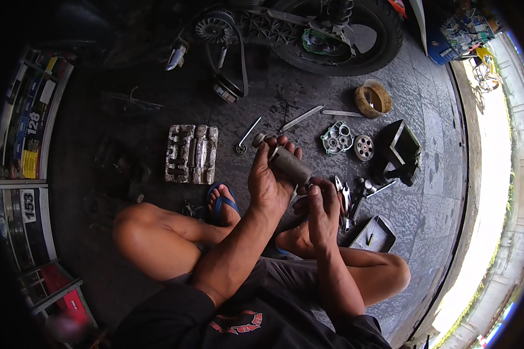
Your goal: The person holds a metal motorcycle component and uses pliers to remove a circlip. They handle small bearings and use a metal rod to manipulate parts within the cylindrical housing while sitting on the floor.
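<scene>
A dull grey metal cylinder (292, 165) is held up at a slant over the floor, between my bare legs. My left hand (271, 181) wraps round its upper part, thumb along the near side and fingertips showing beyond it. A small round metal end piece (259, 139) shows by the left thumb; whether it joins the cylinder is hard to see. At the lower right end, the fingers of my right hand (322, 208) are closed round the cylinder's tip, which they partly hide.
On the floor lie a grooved metal block (192, 154), a gear cover (336, 138), a holed disc (364, 148), a yellowish round tub (373, 99), a black square container (400, 152), pliers (346, 200) and a metal tray (384, 234). A motorcycle wheel (384, 46) stands ahead.
</scene>
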A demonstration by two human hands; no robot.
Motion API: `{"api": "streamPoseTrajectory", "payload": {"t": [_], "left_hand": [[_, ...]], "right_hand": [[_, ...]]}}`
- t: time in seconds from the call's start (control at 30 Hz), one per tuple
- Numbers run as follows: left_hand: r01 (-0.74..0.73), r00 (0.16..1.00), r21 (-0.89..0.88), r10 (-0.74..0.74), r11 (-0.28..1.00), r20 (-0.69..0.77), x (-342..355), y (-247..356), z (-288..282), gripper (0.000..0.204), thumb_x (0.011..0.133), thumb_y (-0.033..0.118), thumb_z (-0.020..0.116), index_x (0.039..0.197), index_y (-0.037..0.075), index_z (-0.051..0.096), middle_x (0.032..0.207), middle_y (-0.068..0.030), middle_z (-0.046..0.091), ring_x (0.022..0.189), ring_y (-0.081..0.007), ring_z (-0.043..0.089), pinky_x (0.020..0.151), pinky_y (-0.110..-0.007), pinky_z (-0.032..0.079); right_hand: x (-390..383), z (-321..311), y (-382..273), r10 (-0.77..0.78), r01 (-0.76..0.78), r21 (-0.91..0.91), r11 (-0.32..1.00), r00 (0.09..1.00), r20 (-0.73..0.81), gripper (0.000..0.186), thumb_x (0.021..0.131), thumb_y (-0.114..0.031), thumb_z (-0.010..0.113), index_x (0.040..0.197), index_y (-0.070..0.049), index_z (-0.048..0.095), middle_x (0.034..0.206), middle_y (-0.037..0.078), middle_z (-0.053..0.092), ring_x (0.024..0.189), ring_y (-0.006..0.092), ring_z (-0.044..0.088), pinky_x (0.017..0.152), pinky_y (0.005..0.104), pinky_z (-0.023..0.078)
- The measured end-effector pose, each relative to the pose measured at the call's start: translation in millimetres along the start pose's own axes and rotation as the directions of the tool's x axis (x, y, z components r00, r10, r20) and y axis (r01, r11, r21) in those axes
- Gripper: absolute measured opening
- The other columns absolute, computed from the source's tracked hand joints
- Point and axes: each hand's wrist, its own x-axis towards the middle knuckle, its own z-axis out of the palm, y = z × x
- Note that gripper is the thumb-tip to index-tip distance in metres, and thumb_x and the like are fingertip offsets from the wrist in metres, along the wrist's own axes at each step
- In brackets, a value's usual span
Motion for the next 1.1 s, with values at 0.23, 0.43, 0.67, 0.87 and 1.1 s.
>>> {"api": "streamPoseTrajectory", "payload": {"t": [0.23, 0.43, 0.67, 0.87, 1.1], "left_hand": [[-0.008, 1.0, 0.016, 0.008, 1.0, 0.001, 1, -2, -1, 0.017, 0.101, 0.024, 0.053, 0.102, 0.008, 0.06, 0.107, -0.009, 0.064, 0.1, -0.0215, 0.062, 0.101, -0.045, 0.049], [-0.011, 1.0, 0.028, 0.012, 1.0, -0.015, 0, 2, -1, 0.018, 0.1, 0.025, 0.054, 0.102, 0.008, 0.06, 0.107, -0.0088, 0.063, 0.1, -0.0219, 0.061, 0.1, -0.045, 0.049], [-0.015, 1.0, 0.056, 0.015, 0.998, 0.006, 0, -1, 0, 0.018, 0.1, 0.026, 0.055, 0.101, 0.009, 0.059, 0.107, -0.0086, 0.063, 0.1, -0.0216, 0.061, 0.1, -0.045, 0.049], [-0.019, 1.0, 0.074, 0.02, 0.997, -0.013, 1, 0, -5, 0.018, 0.1, 0.026, 0.055, 0.1, 0.009, 0.06, 0.107, -0.0082, 0.063, 0.1, -0.0212, 0.061, 0.1, -0.045, 0.049], [-0.005, 0.999, 0.07, 0.003, 0.998, 0.035, 3, 0, -7, 0.018, 0.101, 0.027, 0.054, 0.105, 0.009, 0.057, 0.11, -0.0071, 0.062, 0.105, -0.0205, 0.059, 0.103, -0.045, 0.047]], "right_hand": [[11, -11, 31, -0.527, 0.522, -0.587, 0.619, 0.83, 0.183, 0.029, 0.091, 0.0, 0.063, 0.118, 0.0, 0.054, 0.095, 0.007, 0.062, 0.076, 0.0132, 0.061, 0.07, 0.027, 0.052], [9, -12, 9, 0.128, -0.147, 0.15, 0.978, 0.984, 0.126, 0.023, 0.096, -0.014, 0.059, 0.112, 0.003, 0.055, 0.099, 0.013, 0.062, 0.073, 0.0146, 0.062, 0.066, 0.0274, 0.051], [8, -8, 21, -0.594, 0.623, -0.587, 0.517, 0.755, 0.279, 0.022, 0.099, -0.018, 0.057, 0.106, 0.002, 0.057, 0.113, 0.012, 0.059, 0.097, 0.0215, 0.059, 0.086, 0.0337, 0.048], [7, -8, 7, 0.201, -0.211, 0.068, 0.975, 0.971, 0.129, 0.03, 0.098, -0.021, 0.06, 0.116, 0.002, 0.053, 0.095, 0.008, 0.062, 0.072, 0.0129, 0.059, 0.066, 0.027, 0.049], [8, -9, 8, -0.07, 0.081, -0.118, 0.99, 0.993, 0.095, 0.018, 0.094, -0.008, 0.063, 0.107, 0.001, 0.056, 0.089, 0.009, 0.061, 0.078, 0.0167, 0.06, 0.073, 0.0292, 0.05]]}}
